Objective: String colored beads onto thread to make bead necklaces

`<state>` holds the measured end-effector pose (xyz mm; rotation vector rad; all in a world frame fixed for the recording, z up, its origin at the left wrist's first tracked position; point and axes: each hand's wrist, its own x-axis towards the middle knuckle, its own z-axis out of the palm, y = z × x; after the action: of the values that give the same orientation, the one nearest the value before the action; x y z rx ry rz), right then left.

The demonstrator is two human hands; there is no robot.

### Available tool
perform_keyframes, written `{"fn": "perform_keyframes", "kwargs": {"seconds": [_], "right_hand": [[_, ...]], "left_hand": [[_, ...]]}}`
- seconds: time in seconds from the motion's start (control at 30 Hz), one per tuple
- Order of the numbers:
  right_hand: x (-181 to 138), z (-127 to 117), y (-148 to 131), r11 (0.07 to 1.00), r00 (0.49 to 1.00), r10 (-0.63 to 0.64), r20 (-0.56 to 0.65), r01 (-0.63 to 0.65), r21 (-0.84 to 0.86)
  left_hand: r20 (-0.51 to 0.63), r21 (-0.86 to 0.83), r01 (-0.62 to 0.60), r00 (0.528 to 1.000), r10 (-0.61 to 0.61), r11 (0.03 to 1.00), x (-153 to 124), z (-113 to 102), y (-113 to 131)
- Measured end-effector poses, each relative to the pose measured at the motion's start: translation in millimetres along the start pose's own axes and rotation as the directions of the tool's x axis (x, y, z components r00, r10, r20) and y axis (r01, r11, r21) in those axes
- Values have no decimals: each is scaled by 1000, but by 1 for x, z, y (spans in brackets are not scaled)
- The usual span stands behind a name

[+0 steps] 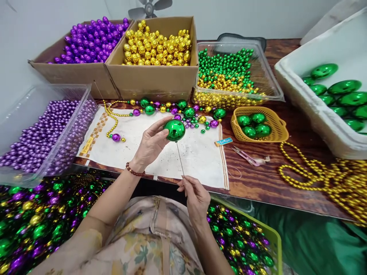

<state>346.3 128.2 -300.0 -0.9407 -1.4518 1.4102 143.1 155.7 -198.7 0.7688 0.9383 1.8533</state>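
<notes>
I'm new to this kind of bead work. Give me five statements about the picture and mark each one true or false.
1. The left hand holds a large, shiny green ball. True.
2. The right hand grips the pink-handled metal scissors. False: it pinches a thin, dark rod; the scissors lie on the brown wooden table.
3. The yellow plastic basket contains round green balls. True.
4. The white foam box contains gold balls. False: it contains large, shiny green oval pieces.
5. A white cloth lies spread on the table. True.
</notes>
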Motion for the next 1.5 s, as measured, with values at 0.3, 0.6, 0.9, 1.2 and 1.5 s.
{"fn": "perform_keyframes", "kwargs": {"seconds": [0.3,0.6,0.9,1.2,1.5], "right_hand": [[6,8,-4,999,1000,19,-3,-19,29],[16,17,-13,994,1000,-3,-2,3,106],[19,19,-19,994,999,-25,44,21,103],[19,24,-14,990,994,27,109,-41,134],[26,26,-12,990,982,56,179,-78,121]], "left_hand": [[68,85,-29,997,23,996,-4,-4,-8],[193,142,-110,978,81,984,-24,7,-6],[187,101,-113,978,92,988,-29,2,-4],[165,19,-2,986,-1,1000,-28,-4,-4],[-10,46,-46,999,46,998,-27,1,-9]]}}
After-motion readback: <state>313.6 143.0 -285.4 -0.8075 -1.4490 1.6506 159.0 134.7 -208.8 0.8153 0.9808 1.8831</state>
